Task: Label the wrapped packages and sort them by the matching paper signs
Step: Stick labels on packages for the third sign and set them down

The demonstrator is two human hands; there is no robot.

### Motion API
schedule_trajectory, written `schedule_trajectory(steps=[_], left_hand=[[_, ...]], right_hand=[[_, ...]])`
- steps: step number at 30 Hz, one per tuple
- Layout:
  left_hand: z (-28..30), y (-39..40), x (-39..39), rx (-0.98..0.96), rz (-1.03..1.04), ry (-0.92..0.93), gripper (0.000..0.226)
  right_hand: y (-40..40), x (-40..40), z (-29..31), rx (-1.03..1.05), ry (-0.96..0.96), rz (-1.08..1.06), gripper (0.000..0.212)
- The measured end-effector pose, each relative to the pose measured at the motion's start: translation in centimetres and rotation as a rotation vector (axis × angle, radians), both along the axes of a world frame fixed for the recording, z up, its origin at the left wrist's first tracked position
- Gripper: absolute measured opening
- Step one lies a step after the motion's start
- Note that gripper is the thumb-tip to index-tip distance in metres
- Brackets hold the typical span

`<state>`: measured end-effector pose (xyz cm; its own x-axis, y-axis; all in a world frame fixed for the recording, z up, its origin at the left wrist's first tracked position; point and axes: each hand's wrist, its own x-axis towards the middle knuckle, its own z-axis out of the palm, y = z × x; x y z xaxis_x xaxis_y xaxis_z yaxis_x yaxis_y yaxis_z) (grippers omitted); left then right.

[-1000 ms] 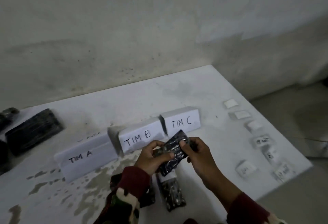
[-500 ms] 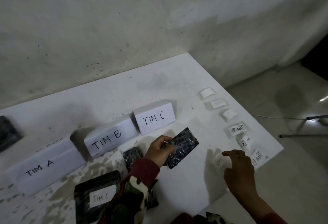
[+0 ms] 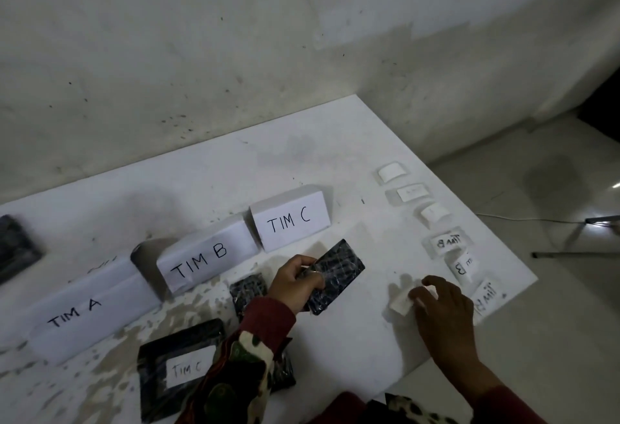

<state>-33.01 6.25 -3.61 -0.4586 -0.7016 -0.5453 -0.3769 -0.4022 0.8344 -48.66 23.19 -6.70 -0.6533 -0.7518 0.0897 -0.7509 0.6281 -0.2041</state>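
Note:
My left hand (image 3: 295, 284) grips a dark wrapped package (image 3: 339, 274) just above the table, in front of the folded paper sign TIM C (image 3: 290, 222). My right hand (image 3: 439, 306) pinches a small white paper label (image 3: 401, 304) lying on the table near the right edge. The signs TIM B (image 3: 201, 264) and TIM A (image 3: 75, 314) stand in a row to the left. A dark package bearing a TIM C label (image 3: 183, 368) lies at the front. Another small dark package (image 3: 248, 291) lies behind my left wrist.
Several small white labels (image 3: 451, 242) lie in a column along the table's right edge (image 3: 503, 306), some marked TIM B. A dark package (image 3: 15, 249) rests at the far left. A wall stands behind the table; a cable and a metal stand (image 3: 577, 235) are on the floor to the right.
My right hand let go of the package, moved right to the label column and took hold of a label. The left hand still holds the package. The view swung to the right.

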Motion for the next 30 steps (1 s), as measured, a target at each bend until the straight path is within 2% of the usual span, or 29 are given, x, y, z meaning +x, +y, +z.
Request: schedule_trajectory(steps=[4,7,10,14,17,24,30], left_hand=[[0.1,-0.2,0.2,-0.001,0.038,0.008,0.027],[0.3,-0.3,0.5,0.007,0.065,0.026,0.028],[0.4,-0.3,0.8,0.009,0.088,0.035,0.027],[0.7,-0.6,1.7,-0.031,0.11,0.031,0.029],[0.8,-0.8,2.7,-0.06,0.127,0.025,0.031],[1.1,-1.4,4.1,-0.036,0.232,0.086,0.026],[0.6,-1.6,4.4,0.038,0.3,0.136,0.035]], right_hand=[[-1.0,0.0,0.9,-0.174,-0.122,-0.092,0.021],[-2.1,0.1,2.0,-0.284,-0.214,-0.049,0.013],[-3.6,0.5,3.3,-0.376,-0.56,-0.115,0.015],[-5.3,1.1,4.5,-0.408,-0.896,-0.175,0.014],[-6.5,1.6,5.2,-0.452,-1.129,-0.213,0.025],[-8.4,3.2,6.3,-0.421,-1.213,-0.121,0.016],[-10.1,4.8,7.1,-0.398,-1.297,-0.014,0.009]])
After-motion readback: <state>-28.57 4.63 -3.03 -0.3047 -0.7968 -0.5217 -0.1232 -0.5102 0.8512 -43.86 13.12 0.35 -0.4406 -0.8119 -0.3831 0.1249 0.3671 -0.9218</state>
